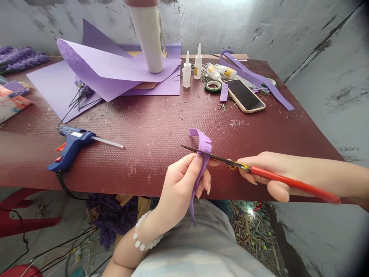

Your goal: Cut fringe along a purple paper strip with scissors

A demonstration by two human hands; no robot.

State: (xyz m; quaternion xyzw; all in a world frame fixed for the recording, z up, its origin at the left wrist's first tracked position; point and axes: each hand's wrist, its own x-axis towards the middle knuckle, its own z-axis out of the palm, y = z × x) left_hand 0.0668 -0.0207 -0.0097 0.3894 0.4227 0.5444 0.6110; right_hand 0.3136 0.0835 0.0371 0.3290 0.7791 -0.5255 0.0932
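My left hand [181,184] pinches a narrow purple foam strip [201,154] between thumb and fingers, over the table's near edge. The strip curls over at the top and hangs down past my palm. My right hand [271,171] grips red-handled scissors [259,171]. Their blades point left and cross the strip just above my left fingertips. A white bead bracelet circles my left wrist.
A blue glue gun [72,148] lies at the left on the dark red table [150,127]. Purple foam sheets [115,69] and a white tube [148,36] stand at the back. Glue bottles [191,67], green tape [213,85], a phone [244,95] and purple strips [253,79] lie back right.
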